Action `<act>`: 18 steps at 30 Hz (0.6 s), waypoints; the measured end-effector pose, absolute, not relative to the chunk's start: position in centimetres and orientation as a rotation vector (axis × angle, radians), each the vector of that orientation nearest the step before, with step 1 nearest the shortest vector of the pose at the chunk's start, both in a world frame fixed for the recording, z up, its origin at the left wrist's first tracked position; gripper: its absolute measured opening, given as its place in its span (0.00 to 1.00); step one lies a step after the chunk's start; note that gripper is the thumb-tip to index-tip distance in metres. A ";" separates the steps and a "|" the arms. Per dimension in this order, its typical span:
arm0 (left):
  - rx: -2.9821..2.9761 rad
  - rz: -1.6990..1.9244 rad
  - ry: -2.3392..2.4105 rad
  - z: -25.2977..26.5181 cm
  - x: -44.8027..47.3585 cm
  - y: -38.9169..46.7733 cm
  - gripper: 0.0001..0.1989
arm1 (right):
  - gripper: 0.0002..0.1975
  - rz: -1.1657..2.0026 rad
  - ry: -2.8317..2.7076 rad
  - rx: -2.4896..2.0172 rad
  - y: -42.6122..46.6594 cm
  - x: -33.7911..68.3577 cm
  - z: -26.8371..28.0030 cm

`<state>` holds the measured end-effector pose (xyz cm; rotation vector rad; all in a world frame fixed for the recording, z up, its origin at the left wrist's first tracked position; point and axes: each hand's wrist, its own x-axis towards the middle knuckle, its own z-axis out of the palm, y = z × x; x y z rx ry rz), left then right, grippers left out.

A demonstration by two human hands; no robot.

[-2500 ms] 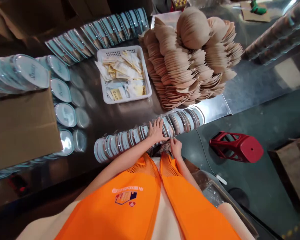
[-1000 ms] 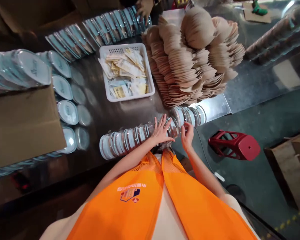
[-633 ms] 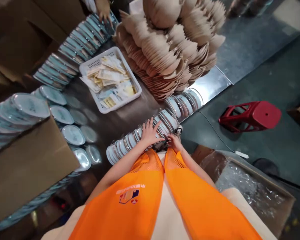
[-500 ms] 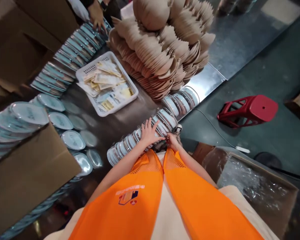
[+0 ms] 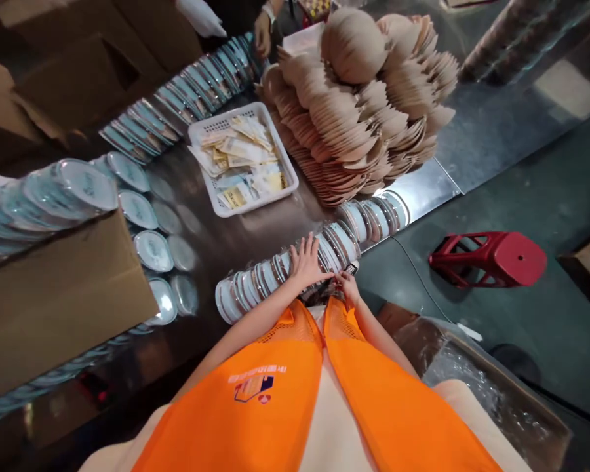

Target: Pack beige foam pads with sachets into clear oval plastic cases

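A row of round clear-plastic packs with pale blue-white faces (image 5: pixel 248 288) lies on its side along the near edge of the metal table. My left hand (image 5: pixel 305 265) rests on the middle of this row, fingers spread and thumb stretched toward the right. Close to that thumb, at the table edge, is my right hand (image 5: pixel 347 286) with its fingers curled together. Whatever it pinches, if anything, is too small to make out. Beyond the row stands a big heap of nested tan, bowl-shaped pieces (image 5: pixel 334 124).
A white basket (image 5: pixel 295 187) holds paper sachets. Lidded packs (image 5: pixel 153 251) stand at left beside a cardboard box (image 5: pixel 69 295). Another row of packs (image 5: pixel 172 105) runs toward a co-worker's hand (image 5: pixel 262 33). A red stool (image 5: pixel 516 259) and an open carton (image 5: pixel 535 416) are on the right.
My view has shifted, so the table's things sit farther right and lower. My left hand stays spread on the row, my right beside it. The co-worker's hand has moved right along the far row.
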<state>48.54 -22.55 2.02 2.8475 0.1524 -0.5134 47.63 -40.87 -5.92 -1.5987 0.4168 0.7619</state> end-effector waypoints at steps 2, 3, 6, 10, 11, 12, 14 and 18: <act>2.838 -0.487 0.164 1.7 48.7 -22.7 0.64 | 0.21 0.769 0.351 -1.767 -41.3 47.8 -4.8; 2.833 -0.482 0.164 1.6 48.8 -22.7 0.64 | 0.21 0.769 0.315 -1.849 -41.6 47.9 -4.0; 2.817 -0.499 0.155 1.7 48.9 -22.8 0.63 | 0.20 0.763 0.189 -2.074 -41.9 48.8 -1.2; 2.800 -0.528 0.099 2.0 49.0 -23.0 0.58 | 0.18 0.740 -0.008 -2.314 -37.4 53.3 2.1; 2.793 -0.527 0.095 2.0 49.0 -23.1 0.58 | 0.16 0.735 -0.051 -2.361 -35.4 55.1 2.6; 2.788 -0.525 0.100 2.0 49.1 -23.2 0.58 | 0.15 0.732 -0.087 -2.402 -33.3 56.9 3.1; 2.785 -0.524 0.132 2.0 49.4 -23.3 0.60 | 0.14 0.733 -0.140 -2.462 -30.1 60.1 3.9; 2.735 -0.458 0.126 2.7 49.1 -22.1 0.68 | 0.16 0.708 -0.150 -2.507 -31.4 60.4 4.5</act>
